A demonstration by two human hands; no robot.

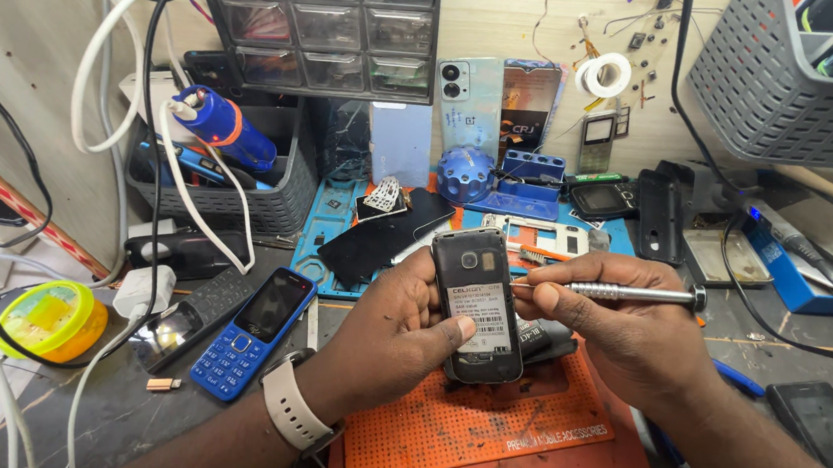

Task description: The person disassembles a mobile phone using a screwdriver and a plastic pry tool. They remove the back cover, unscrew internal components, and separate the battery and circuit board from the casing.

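The left hand (393, 327) holds a small black phone (478, 305) upright, back side up with its cover off, just above the orange work mat (480, 425). The fingers (424, 287) of that hand are closed around the phone's left edge, and the thumb presses on the white label in the battery bay. A pale watch band sits on the left wrist.

The right hand (629, 333) is just to the right of the phone. Its fingers are closed on a slim metal screwdriver (622, 293), which lies level, with its tip touching the phone's right edge near the top and its round end cap pointing away to the right.

Left of the phone, a blue keypad phone (252, 333) lies face up on the desk (779, 341), and well left of that sits a round yellow tub (52, 321). Behind the phone a blue tray (337, 227) carries loose parts and a dark sheet. Far behind and left of the phone a grey basket (268, 206) holds a blue tool with a white cord, under a cabinet of small clear drawers (320, 20). Another dark phone (826, 430) lies well right of the held phone, near the frame's edge
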